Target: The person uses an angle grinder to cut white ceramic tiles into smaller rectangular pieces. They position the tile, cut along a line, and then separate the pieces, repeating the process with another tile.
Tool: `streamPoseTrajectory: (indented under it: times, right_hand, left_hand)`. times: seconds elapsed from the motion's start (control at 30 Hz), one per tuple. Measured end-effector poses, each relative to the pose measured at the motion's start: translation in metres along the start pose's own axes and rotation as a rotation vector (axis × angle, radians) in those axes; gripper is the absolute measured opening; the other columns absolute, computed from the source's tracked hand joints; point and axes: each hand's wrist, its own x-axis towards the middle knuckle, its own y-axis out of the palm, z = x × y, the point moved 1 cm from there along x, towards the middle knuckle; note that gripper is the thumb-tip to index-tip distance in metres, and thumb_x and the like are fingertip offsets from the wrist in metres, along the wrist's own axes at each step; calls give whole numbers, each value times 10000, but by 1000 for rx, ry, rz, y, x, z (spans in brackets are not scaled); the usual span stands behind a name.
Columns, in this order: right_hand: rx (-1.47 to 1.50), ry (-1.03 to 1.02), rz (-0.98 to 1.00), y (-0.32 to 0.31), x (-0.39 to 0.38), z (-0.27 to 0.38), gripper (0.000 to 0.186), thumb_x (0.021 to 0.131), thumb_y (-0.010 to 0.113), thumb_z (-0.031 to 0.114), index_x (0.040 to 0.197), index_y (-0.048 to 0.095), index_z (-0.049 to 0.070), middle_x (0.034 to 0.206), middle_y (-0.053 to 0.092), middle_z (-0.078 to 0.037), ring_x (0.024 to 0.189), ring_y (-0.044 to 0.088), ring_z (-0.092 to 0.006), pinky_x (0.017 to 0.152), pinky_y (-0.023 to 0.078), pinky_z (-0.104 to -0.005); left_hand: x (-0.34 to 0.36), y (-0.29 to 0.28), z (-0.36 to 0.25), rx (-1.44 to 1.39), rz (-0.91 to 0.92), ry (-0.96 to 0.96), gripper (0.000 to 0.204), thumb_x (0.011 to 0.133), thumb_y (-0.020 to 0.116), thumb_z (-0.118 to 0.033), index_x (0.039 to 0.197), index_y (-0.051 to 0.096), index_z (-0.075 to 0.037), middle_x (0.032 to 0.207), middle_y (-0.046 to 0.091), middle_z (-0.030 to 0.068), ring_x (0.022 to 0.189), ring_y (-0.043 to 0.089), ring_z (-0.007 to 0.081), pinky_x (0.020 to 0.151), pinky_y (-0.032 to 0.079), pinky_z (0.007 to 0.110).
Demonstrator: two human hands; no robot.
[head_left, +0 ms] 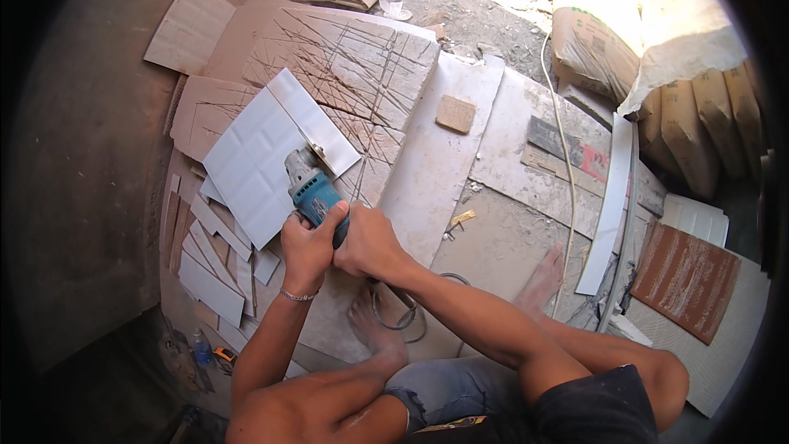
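Observation:
My left hand point(307, 248) and my right hand point(366, 240) are both closed around the body of a teal angle grinder point(314, 196). A bracelet circles my left wrist. The grinder's metal head points away from me, and its disc point(316, 151) stands on edge at the face of a white tile point(253, 166). From the disc a thin straight line runs up to the tile's far edge. Beneath the tile lies a pale slab point(345, 57) scored with many dark cut lines. Whether the disc is spinning I cannot tell.
Tile offcuts point(215, 234) lie at the left. A cord point(396, 322) loops by my foot. To the right are a small tan square block point(455, 114), a pale cable point(562, 140), a long white strip point(606, 205), a brown tile point(685, 281) and stacked sacks point(686, 123).

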Motion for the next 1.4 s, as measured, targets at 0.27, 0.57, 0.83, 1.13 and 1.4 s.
streamPoseTrajectory:
  times: [0.27, 0.57, 0.83, 1.13, 1.4]
  right_hand:
    - [9, -29, -44, 0, -8, -3, 429, 714, 758, 161, 982, 626, -147, 876, 700, -352, 870, 713, -523, 797, 587, -529]
    - [-4, 0, -31, -7, -18, 4, 434, 715, 757, 150, 1003, 607, -139, 876, 694, -357, 880, 710, -528, 802, 585, -530]
    - [15, -3, -6, -13, -25, 3, 411, 715, 743, 129, 995, 596, -134, 861, 689, -358, 868, 707, -535, 802, 586, -528]
    - [0, 43, 27, -15, -27, 3, 465, 678, 786, 120, 1019, 599, -134, 923, 707, -348, 914, 720, -522, 835, 595, -531]
    - [-17, 33, 26, -14, -23, 4, 466, 692, 784, 130, 1026, 602, -140, 933, 707, -348, 919, 718, -525, 841, 593, -535]
  left_hand:
    - [-6, 1, 2, -10, 9, 8, 416, 890, 877, -219, 1037, 635, 86, 942, 734, 93, 779, 676, 96, 697, 571, 263]
    - [-14, 4, 0, 3, -7, 18, 423, 887, 882, -235, 1028, 644, 85, 932, 737, 88, 765, 679, 96, 682, 567, 261]
    - [-19, 5, 3, 1, 14, 18, 444, 882, 888, -253, 1019, 640, 89, 933, 741, 99, 779, 686, 98, 685, 572, 260]
    - [-22, 6, 5, 7, 21, 5, 454, 882, 890, -259, 1029, 638, 89, 944, 746, 104, 792, 693, 98, 702, 576, 262]
    - [-16, 4, 9, 0, 11, 22, 441, 872, 893, -265, 1003, 655, 82, 907, 741, 87, 759, 677, 91, 675, 564, 261]
